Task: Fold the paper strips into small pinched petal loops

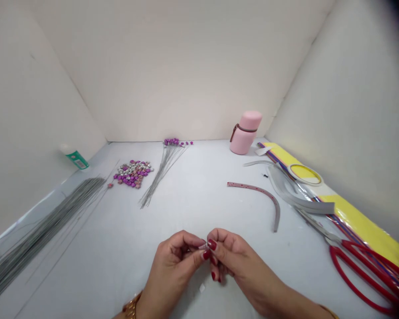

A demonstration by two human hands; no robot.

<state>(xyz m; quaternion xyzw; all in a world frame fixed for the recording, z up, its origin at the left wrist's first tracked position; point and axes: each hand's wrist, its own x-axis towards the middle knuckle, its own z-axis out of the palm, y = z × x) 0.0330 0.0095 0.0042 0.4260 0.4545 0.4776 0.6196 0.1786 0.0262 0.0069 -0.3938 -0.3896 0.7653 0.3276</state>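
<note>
Both hands meet low in the middle, thumbs and fingertips pinched together. Between them is a small pale strip (202,246), mostly covered by the fingers; its exact kind cannot be made out. My left hand (173,261) grips one end, and my right hand (236,257) pinches the other. Just below the fingers a tiny white scrap (202,288) lies on the table. Farther off to the right is a curved pinkish-grey strip (259,189) with red specks. Thin grey wires (159,175) tipped with purple beads (171,141) lie beyond my hands.
Left are a thick bundle of wires (49,230), a pile of purple, silver and pink beads (133,173) and a green-and-white tube (77,159). A pink flask (244,135) stands at the back. Right lie red-handled scissors (365,257), a tape roll (305,174) and yellow sheets (362,223).
</note>
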